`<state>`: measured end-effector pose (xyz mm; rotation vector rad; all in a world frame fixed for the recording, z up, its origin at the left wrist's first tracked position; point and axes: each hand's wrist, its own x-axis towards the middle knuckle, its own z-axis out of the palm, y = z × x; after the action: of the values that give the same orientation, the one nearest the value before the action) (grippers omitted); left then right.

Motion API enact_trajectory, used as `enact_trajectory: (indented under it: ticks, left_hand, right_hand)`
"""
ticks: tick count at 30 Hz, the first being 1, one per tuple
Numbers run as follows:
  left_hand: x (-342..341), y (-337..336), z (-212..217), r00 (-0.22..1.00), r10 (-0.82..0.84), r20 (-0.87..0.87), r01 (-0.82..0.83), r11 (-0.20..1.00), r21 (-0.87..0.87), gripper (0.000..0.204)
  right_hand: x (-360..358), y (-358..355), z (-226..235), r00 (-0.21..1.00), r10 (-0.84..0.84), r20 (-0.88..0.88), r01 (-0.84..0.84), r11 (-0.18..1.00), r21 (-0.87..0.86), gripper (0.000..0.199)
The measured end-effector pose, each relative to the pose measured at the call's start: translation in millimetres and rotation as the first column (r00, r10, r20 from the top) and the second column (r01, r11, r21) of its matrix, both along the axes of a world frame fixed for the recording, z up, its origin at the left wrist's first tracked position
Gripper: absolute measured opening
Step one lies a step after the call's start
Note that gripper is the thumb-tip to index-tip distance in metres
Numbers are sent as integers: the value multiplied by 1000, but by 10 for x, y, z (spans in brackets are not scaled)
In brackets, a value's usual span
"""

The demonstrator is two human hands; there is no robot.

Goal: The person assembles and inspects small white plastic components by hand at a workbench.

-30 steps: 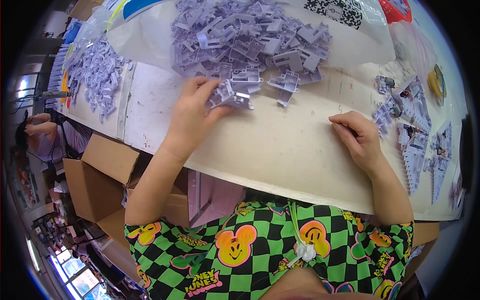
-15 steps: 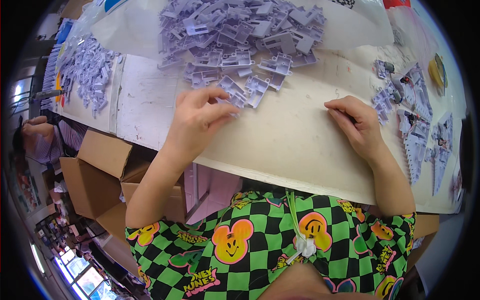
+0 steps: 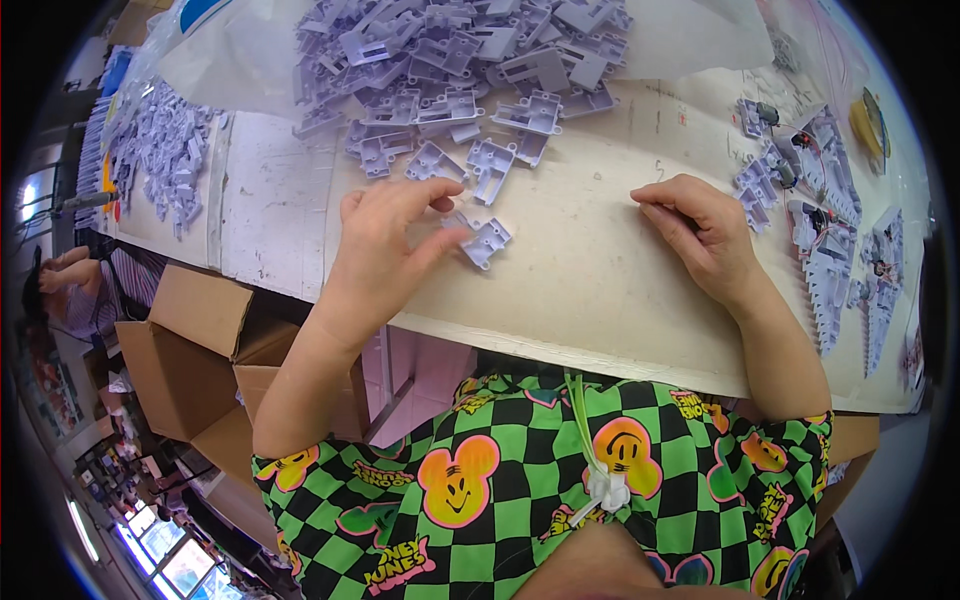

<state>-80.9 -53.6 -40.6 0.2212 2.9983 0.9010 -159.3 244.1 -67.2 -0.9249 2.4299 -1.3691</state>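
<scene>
Fingers apart, my left hand (image 3: 385, 235) is over the near edge of a heap of pale grey plastic housings (image 3: 455, 60). A single small plastic housing (image 3: 487, 243) lies on the table beside its thumb tip; whether the two touch I cannot tell. Between that thumb and index finger is a gap with nothing in it. My right hand (image 3: 705, 240) is above the table farther right, its fingers curled and thumb and index tips close together. No object shows in it. Its nearest things are small housings with motors (image 3: 760, 190).
At right lie toothed grey assemblies (image 3: 825, 260) with wires and a yellow tape roll (image 3: 868, 130). Another pile of small grey parts (image 3: 160, 150) is at far left. An open cardboard box (image 3: 185, 370) stands below the table's left edge. Another person's arm (image 3: 75, 275) shows beyond.
My left thumb and index finger have spread apart, and one housing now lies separate from the heap, nearer me. The right hand keeps its curled pose. The whole view has shifted slightly.
</scene>
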Motion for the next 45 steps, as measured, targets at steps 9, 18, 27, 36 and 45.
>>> enact_trajectory:
  ticks: [9,18,27,36,45]
  left_hand:
    - [-332,157,26,978,-129,-163,80,958,-274,27]
    - [-287,424,-41,964,-145,-221,78,956,-283,17]
    - [-305,547,-40,991,-51,-120,39,995,-97,17]
    - [-202,743,-1,998,-64,16,65,994,-84,29]
    - [-52,807,162,969,-88,-232,65,992,-105,28]
  right_hand:
    - [2,4,-12,1000,3,8,-3,1000,6,12]
    - [36,-41,-60,998,10,-65,-10,1000,10,15]
    - [85,-209,-71,949,13,-315,16,996,88,28]
    - [2,-197,-193,935,2,-355,15,999,45,18]
    - [-35,-145,-165,987,10,-158,-43,976,-211,22]
